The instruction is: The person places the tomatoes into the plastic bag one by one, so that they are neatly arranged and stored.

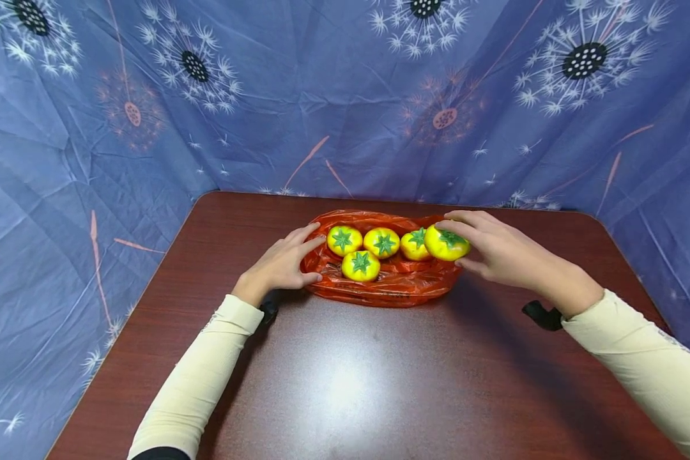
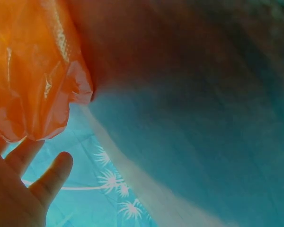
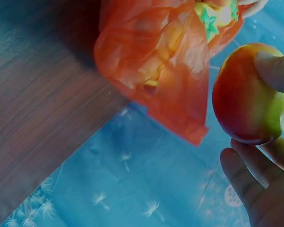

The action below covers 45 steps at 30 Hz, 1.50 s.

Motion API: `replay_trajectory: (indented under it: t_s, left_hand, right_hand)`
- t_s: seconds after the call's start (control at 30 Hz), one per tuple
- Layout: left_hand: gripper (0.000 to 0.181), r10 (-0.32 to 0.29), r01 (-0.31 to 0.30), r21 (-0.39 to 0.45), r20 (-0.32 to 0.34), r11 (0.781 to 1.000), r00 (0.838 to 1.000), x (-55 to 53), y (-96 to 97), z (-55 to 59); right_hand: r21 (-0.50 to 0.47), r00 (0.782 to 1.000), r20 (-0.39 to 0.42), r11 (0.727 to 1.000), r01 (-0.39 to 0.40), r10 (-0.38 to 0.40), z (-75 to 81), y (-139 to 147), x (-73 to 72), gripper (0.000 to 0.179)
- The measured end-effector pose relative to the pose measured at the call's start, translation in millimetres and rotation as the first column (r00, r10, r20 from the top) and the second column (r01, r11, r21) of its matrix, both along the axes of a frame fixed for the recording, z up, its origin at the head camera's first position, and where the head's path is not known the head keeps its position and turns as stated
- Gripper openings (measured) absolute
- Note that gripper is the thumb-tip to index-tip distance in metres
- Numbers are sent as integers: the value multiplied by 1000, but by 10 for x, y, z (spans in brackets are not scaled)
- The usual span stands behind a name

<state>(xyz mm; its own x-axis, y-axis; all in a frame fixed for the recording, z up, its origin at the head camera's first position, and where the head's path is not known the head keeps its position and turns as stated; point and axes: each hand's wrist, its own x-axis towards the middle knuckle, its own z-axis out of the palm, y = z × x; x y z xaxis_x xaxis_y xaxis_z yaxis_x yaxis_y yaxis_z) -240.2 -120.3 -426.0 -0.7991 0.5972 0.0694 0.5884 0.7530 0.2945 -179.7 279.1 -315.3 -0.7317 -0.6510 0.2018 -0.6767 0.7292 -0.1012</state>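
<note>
A red plastic bag lies opened out on the table. Inside sit several yellow tomatoes with green star-shaped leaf tops. My right hand pinches another tomato between thumb and fingers, over the bag's right side; in the right wrist view its underside shows red. At the left edge of the bag, my left hand has its fingers spread, fingertips right at the plastic. The left wrist view shows the bag's orange-looking edge by those fingers, and no tomato is visible there.
The brown wooden table has rounded far corners, and the bag lies near its back edge. Behind and beside it hangs a blue cloth with dandelion prints. A dark strap piece juts out below the right wrist.
</note>
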Motion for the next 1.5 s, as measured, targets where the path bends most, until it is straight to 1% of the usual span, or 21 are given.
replay_trajectory:
  t_s: [0.17, 0.33, 0.43, 0.67, 0.83, 1.07, 1.27, 1.5]
  left_hand:
    - [79, -3, 3, -9, 2, 1000, 1000, 5, 12, 13]
    - [79, -7, 7, -3, -8, 1000, 1000, 10, 23, 26]
    - [80, -11, 11, -3, -8, 1000, 1000, 13, 26, 32]
    - [80, -10, 10, -9, -15, 1000, 1000, 10, 19, 22]
    - [80, -7, 7, -7, -7, 1000, 1000, 7, 17, 13]
    - [79, -6, 6, -3, -2, 1000, 1000, 0, 10, 4]
    - [79, -4, 4, -10, 0, 1000, 1000, -7, 14, -1]
    - [80, -2, 3, -10, 3, 1000, 1000, -5, 4, -5]
  right_hand:
    - [33, 999, 46, 999, -7, 5, -33, -152, -51, 70]
    - [66, 996, 78, 997, -51, 46, -117, -283, -162, 67]
    - [78, 992, 104, 994, -74, 65, -180, -330, -204, 65]
    - [85, 985, 151, 992, -94, 80, -284, -426, -224, 68]
    - [72, 985, 150, 992, -102, 90, -367, -498, -240, 66]
    - [70, 977, 200, 993, -92, 76, -442, -548, -235, 67]
    - [62, 978, 197, 994, -84, 71, -482, -560, -253, 67]
    - [34, 981, 181, 996, -84, 76, -592, -570, -289, 66]
